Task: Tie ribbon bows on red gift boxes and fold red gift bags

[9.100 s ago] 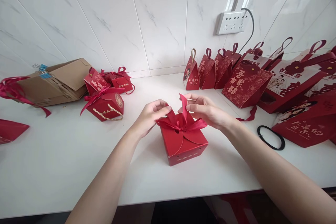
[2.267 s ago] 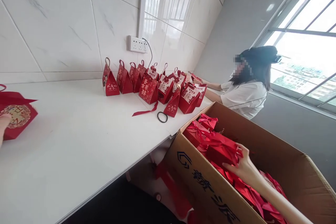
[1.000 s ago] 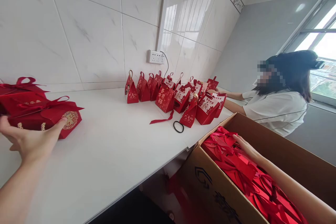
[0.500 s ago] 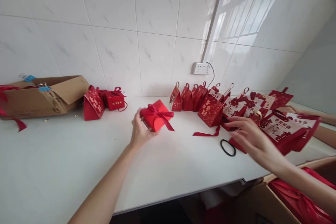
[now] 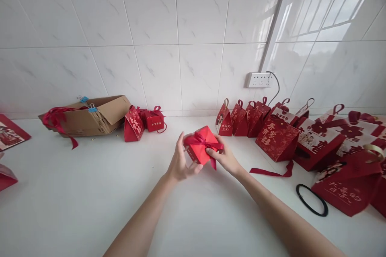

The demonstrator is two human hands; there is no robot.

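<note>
A red gift box (image 5: 201, 153) tied with a dark red ribbon bow (image 5: 202, 140) is held just above the white table, tilted so that its top faces me. My left hand (image 5: 180, 164) wraps its left side and lower edge, thumb toward the front. On the right side, my right hand (image 5: 224, 156) grips the box by its corner, the thumb pressing close to the bow's tail. The underside of the box and some fingertips behind it are hidden.
Red gift boxes (image 5: 276, 138) crowd the right side, with a loose ribbon (image 5: 273, 172) and a black ring (image 5: 312, 200) before them. At the back left are a cardboard box (image 5: 81, 122) and small red boxes (image 5: 133, 124). A power strip (image 5: 259, 80) hangs on the wall.
My right hand has come from the boxes on the right to the ribboned box and now holds it too. The view has turned left, bringing red boxes at the far left into sight.
</note>
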